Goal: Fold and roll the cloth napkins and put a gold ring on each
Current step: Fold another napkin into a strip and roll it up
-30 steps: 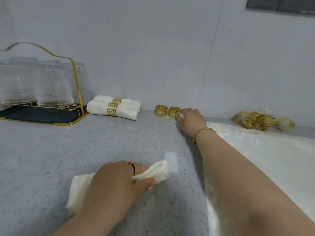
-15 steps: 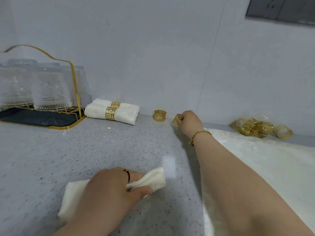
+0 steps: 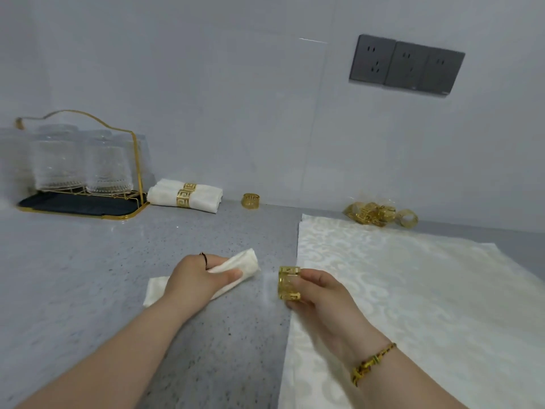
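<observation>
Here, the left hand (image 3: 197, 277) is curling its fingers and thumb round the rolled napkin (image 3: 246, 262), which is lying on the grey counter (image 3: 112, 276). The right hand (image 3: 324, 302) is pinching a gold ring (image 3: 289, 283) between thumb and fingertips, just beside the roll's free end. Two ringed napkins (image 3: 203, 199) are lying near the wall (image 3: 236, 98), a spare ring (image 3: 251, 200) sitting beside them

clear glasses (image 3: 82, 160) in a gold rack (image 3: 136, 169); dark wall sockets (image 3: 407, 64).
</observation>
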The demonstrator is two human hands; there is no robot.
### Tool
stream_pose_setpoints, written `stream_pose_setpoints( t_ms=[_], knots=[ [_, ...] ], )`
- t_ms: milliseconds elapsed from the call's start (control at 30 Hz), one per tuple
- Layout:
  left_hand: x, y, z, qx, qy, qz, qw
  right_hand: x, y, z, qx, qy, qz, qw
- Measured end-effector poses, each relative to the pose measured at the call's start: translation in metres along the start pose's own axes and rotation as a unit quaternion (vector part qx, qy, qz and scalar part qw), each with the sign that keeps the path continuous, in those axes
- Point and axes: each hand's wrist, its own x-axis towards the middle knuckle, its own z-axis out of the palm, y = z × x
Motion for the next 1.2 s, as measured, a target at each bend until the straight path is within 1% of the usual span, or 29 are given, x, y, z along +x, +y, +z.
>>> stream_pose_setpoints(
  t_ms=[100,167,233,300,367,467,600,667,767,933,1067,1200],
  knots=[
    [-0.016,0.009,0.008,-0.053,0.037,-0.025,0.998,-0.013,0.004,0.0,0.064,0.018,-0.018,0.998],
    [-0.027,0.016,0.014,-0.095,0.055,-0.04,0.993,-0.015,0.002,0.003,0.07,0.008,-0.028,0.997],
    [-0.037,0.022,0.019,-0.11,0.066,-0.038,0.991,-0.017,0.001,0.004,0.08,-0.015,-0.028,0.996],
    [-0.041,0.023,0.018,-0.114,0.062,-0.034,0.991,-0.019,0.002,0.004,0.088,-0.041,-0.026,0.995],
    [-0.042,0.024,0.017,-0.129,0.042,-0.032,0.99,-0.018,0.003,0.003,0.08,-0.057,-0.033,0.995],
    [-0.042,0.024,0.018,-0.16,0.008,-0.025,0.987,-0.014,0.002,0.001,0.084,-0.063,-0.042,0.994],
    [-0.042,0.024,0.02,-0.189,-0.007,-0.024,0.982,-0.013,0.002,-0.002,0.086,-0.073,-0.051,0.992],
    [-0.041,0.024,0.02,-0.197,-0.011,-0.021,0.98,-0.013,0.003,-0.002,0.062,-0.071,-0.07,0.993],
    [-0.043,0.024,0.02,-0.194,-0.02,-0.013,0.981,-0.014,0.004,-0.001,-0.004,-0.059,-0.122,0.991],
    [-0.046,0.026,0.018,-0.182,-0.052,0.014,0.982,-0.016,0.0,-0.003,-0.105,-0.084,-0.196,0.971],
    [-0.049,0.026,0.019,-0.116,-0.076,0.052,0.989,-0.016,-0.005,-0.007,-0.187,-0.122,-0.201,0.954],
    [-0.05,0.021,0.022,-0.08,-0.089,0.066,0.991,-0.016,-0.007,-0.011,-0.227,-0.154,-0.182,0.944]
  ],
)
